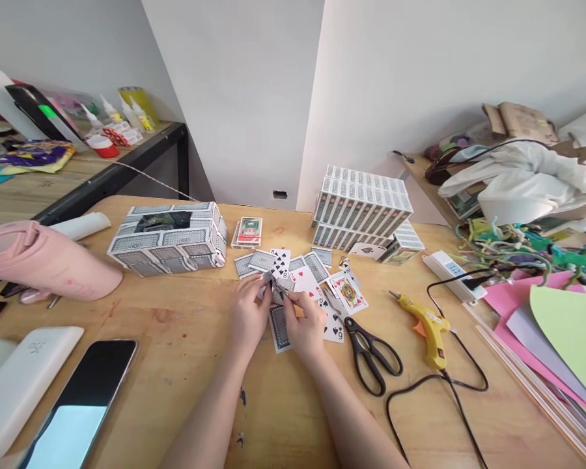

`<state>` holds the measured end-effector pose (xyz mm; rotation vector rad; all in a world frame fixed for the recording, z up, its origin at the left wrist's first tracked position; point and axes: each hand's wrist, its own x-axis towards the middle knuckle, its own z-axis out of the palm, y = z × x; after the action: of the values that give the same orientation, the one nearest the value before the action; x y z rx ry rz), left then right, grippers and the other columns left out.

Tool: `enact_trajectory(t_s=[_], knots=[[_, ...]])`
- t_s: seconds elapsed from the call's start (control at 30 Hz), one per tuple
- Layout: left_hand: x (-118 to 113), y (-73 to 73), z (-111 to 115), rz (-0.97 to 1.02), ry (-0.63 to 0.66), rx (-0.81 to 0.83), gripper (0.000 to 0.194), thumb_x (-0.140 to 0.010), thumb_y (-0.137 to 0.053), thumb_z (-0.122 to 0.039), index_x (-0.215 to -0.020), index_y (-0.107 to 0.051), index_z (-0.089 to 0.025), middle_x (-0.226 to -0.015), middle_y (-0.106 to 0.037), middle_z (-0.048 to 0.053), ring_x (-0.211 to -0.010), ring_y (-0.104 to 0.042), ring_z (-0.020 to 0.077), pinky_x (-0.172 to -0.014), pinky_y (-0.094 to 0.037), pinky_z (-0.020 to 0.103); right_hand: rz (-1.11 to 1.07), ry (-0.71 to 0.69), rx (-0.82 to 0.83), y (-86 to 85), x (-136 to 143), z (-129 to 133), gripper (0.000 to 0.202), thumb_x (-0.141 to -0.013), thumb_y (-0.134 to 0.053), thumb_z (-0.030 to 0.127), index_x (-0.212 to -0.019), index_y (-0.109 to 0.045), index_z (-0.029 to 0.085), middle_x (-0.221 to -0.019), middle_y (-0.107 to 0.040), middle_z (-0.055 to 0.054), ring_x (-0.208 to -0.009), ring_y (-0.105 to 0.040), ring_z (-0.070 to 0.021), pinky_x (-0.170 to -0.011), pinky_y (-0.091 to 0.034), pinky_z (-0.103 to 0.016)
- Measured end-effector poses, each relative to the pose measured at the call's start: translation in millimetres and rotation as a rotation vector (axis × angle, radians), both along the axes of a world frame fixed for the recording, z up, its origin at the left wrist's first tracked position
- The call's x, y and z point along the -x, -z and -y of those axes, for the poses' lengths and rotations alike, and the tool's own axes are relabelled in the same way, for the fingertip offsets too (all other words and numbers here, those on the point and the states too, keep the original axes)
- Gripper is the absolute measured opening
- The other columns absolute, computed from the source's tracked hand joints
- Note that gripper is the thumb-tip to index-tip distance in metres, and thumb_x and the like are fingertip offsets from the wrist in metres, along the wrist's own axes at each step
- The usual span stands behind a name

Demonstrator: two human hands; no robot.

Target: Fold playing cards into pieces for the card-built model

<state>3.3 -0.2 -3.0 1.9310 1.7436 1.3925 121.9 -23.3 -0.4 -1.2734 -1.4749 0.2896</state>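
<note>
Both hands meet at the middle of the wooden table, over a loose spread of playing cards (305,280). Between the fingertips of my left hand (249,309) and my right hand (305,320) is a small folded card piece (276,289), pinched from both sides. A face-down card (280,327) lies under and between the hands. To the right of my right hand are a jack card (349,292) and black-handled scissors (371,355).
A card-covered box (170,236) stands at the back left, and stacked card packs (361,205) at the back right. A yellow glue gun (430,329) with its cable lies right. A phone (83,404) and pink bottle (53,260) are left.
</note>
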Motion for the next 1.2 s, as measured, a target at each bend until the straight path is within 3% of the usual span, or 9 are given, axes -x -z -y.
enact_trajectory(t_s=[0.2,0.47,0.63,0.9,1.2], knots=[[0.0,3.9,-2.3,-0.06,0.071,0.018,0.01,-0.082,-0.05,-0.018,-0.087,-0.059,-0.017,-0.093,-0.064,0.008,-0.097,-0.057,0.0218,-0.085,-0.046,0.038,-0.026,0.039,0.066,-3.4,-6.2,-0.7,0.01,-0.082,-0.051,0.02,-0.077,-0.059,0.018,-0.064,-0.066,-0.001,-0.057,-0.063,-0.0141,-0.055,-0.048,-0.023],[-5.8,-1.3,1.9,-0.175,0.036,-0.02,0.006,-0.082,-0.049,-0.017,-0.079,-0.055,-0.016,-0.082,-0.061,0.008,-0.088,-0.056,0.0218,-0.078,-0.047,0.036,-0.064,0.08,0.13,-3.3,-2.6,-0.1,0.012,-0.082,-0.05,0.024,-0.077,-0.059,0.018,-0.066,-0.067,-0.002,-0.06,-0.064,-0.0155,-0.057,-0.047,-0.024],[-4.2,1.9,-0.6,-0.144,0.064,-0.05,0.007,-0.08,-0.052,-0.015,-0.084,-0.059,-0.016,-0.088,-0.064,0.008,-0.093,-0.056,0.0211,-0.084,-0.046,0.035,-0.127,0.08,0.181,-7.2,-5.5,-0.4,0.012,-0.082,-0.05,0.024,-0.076,-0.058,0.018,-0.065,-0.065,-0.002,-0.06,-0.063,-0.0149,-0.057,-0.046,-0.024],[-3.1,1.6,-0.5,-0.095,0.055,0.027,0.008,-0.078,-0.054,-0.017,-0.079,-0.062,-0.017,-0.08,-0.065,0.006,-0.082,-0.059,0.02,-0.076,-0.048,0.033,-0.118,0.071,0.163,-8.6,-5.9,-1.4,0.011,-0.081,-0.051,0.023,-0.075,-0.058,0.018,-0.065,-0.065,-0.002,-0.059,-0.061,-0.014,-0.058,-0.046,-0.023],[-4.6,-4.8,1.8,-0.111,0.031,-0.099,0.01,-0.076,-0.055,-0.015,-0.069,-0.062,-0.018,-0.074,-0.066,0.005,-0.078,-0.06,0.0184,-0.073,-0.049,0.031,-0.141,0.055,0.196,-9.3,-5.1,-0.7,0.011,-0.08,-0.052,0.025,-0.074,-0.057,0.018,-0.064,-0.065,-0.002,-0.06,-0.064,-0.0149,-0.057,-0.047,-0.023]])
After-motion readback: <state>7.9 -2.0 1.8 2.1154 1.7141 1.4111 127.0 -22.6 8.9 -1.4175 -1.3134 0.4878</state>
